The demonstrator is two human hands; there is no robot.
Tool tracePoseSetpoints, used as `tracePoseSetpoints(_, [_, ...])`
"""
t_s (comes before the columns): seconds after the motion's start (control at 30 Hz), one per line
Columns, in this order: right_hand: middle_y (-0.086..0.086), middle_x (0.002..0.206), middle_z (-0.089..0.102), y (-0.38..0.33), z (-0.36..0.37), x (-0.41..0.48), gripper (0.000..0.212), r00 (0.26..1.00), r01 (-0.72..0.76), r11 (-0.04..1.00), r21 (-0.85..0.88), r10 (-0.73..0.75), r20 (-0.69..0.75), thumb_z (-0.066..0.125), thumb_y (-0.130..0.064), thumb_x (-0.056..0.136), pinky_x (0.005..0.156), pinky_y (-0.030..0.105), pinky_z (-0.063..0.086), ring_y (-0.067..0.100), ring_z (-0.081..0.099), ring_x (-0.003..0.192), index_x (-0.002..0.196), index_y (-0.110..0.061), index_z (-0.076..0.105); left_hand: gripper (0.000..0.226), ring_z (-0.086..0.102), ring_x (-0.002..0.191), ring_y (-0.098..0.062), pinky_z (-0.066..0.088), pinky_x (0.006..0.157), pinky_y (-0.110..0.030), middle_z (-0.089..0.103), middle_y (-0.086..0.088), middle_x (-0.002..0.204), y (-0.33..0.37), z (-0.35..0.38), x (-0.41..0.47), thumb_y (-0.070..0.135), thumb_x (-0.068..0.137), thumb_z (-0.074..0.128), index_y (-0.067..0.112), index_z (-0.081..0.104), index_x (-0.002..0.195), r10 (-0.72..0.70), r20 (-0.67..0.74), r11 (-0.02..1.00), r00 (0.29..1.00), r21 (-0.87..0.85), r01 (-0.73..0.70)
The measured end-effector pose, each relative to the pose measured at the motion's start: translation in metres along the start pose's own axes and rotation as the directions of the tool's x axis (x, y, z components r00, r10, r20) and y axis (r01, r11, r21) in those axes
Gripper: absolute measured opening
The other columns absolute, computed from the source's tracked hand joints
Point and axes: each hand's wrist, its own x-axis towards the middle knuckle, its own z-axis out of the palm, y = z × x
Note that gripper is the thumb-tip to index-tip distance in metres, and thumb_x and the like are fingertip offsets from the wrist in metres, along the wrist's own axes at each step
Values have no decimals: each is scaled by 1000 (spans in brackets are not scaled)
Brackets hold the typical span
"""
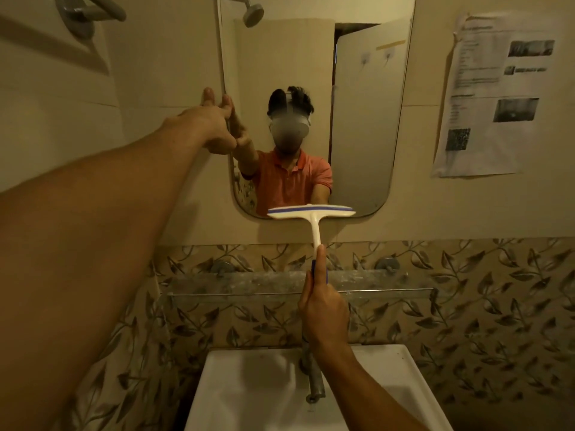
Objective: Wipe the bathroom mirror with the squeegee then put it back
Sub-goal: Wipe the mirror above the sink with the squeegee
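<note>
- Squeegee (311, 213): my right grip (323, 312) is closing around the blue lower end of its handle, with the thumb running up the white shaft. The blade is lying level across the bottom edge of the mirror (357, 119), right of centre.
- Whether the rubber edge is pressing on the glass or standing just off it, I am not able to tell from this angle.
- My left grip (214, 126) is holding nothing. Its fingers are stretching out against the mirror's left edge, apparently bracing there.
- Step in hand, as I am judging it: the wiping stage, with the blade sitting at the low end of a stroke. The put-back step is not yet starting.
- Next move, as I am judging it: lifting the blade clear, resetting it high on an unwiped strip, then drawing down with the blade flat to the glass and the pressure even.
- Glass shelf (249, 283): it is running along the wall between mirror and basin, behind my right grip. I am not making out any item on it.
- Basin (249, 384): it is sitting directly below, with the tap (314, 377) reaching over it. A small round fitting is showing under the spout tip, and I am seeing nothing else inside.
- Storage place for the tool: I am not identifying one here.
</note>
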Motion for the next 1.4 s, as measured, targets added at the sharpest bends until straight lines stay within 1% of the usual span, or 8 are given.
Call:
tracePoseSetpoints(0.13, [-5, 61, 47, 2, -7, -8, 62, 1000, -24, 1000, -13, 24, 11, 14, -52, 102, 41, 23, 24, 6, 38, 46, 152, -49, -23, 104, 11, 150, -44, 30, 116, -59, -32, -1, 161, 1, -1, -3, 17, 86, 60, 33, -13, 158, 4, 19, 1000, 1000, -2, -4])
tracePoseSetpoints(0.3, [-2, 63, 52, -2, -24, -3, 71, 1000, -29, 998, 64, 29, 12, 30, -44, 105, 45, 38, 48, 12, 49, 50, 147, -58, -25, 104, 6, 151, -42, 26, 118, -59, -33, -3, 161, 2, -5, -6, 19, 88, 61, 32, -15, 158, 9, 39, 1000, 999, -15, -9])
tracePoseSetpoints(0.43, [0, 63, 52, -17, -46, 28, 65, 996, -16, 988, 154, 29, -81, 30, -46, 104, 45, 44, 50, 19, 51, 50, 152, -53, -14, 105, 7, 151, -43, 25, 117, -60, -34, -2, 160, 1, -5, -7, 21, 86, 61, 34, -16, 157, 5, 49, 1000, 999, -25, -4])
tracePoseSetpoints(0.53, [3, 65, 54, -29, -60, 66, 66, 989, -27, 993, 115, 43, -141, 34, -40, 107, 48, 42, 50, 21, 52, 51, 156, -44, -10, 102, 7, 151, -44, 23, 118, -60, -31, -5, 161, 5, -5, -12, 24, 89, 61, 33, -14, 158, 0, 35, 1000, 999, -30, 1])
tracePoseSetpoints(0.7, [9, 71, 59, -41, -65, 87, 64, 995, -53, 997, 63, 58, -77, 31, -41, 108, 53, 42, 52, 26, 57, 57, 158, -41, -9, 98, 9, 150, -46, 23, 118, -60, -30, -5, 162, 7, -8, -21, 27, 92, 59, 31, -12, 159, 4, 20, 1000, 1000, -29, -3])
tracePoseSetpoints(0.83, [5, 65, 53, -41, -47, 65, 62, 995, -66, 998, 22, 67, -79, 32, -39, 109, 49, 37, 47, 23, 52, 53, 159, -39, -5, 97, 9, 150, -45, 23, 118, -58, -31, -5, 162, 7, -7, -24, 30, 93, 58, 30, -13, 159, 4, 6, 1000, 1000, -29, -4])
tracePoseSetpoints(1.2, [0, 69, 60, -19, -19, -15, 65, 980, -156, 987, -41, 160, 115, 28, -43, 108, 54, 37, 51, 20, 58, 59, 151, -48, -20, 95, 11, 150, -43, 23, 117, -57, -28, -7, 163, 2, -5, -26, 26, 93, 58, 27, -9, 160, 44, -31, 999, 999, -29, -45])
tracePoseSetpoints(1.4, [-1, 66, 53, -52, -49, 13, 66, 997, -74, 993, 96, 72, 24, 33, -41, 107, 47, 38, 49, 14, 51, 52, 152, -52, -15, 93, 7, 151, -40, 20, 118, -56, -28, -9, 162, -1, -7, -25, 23, 94, 55, 26, -12, 159, 62, -17, 998, 998, -22, -62])
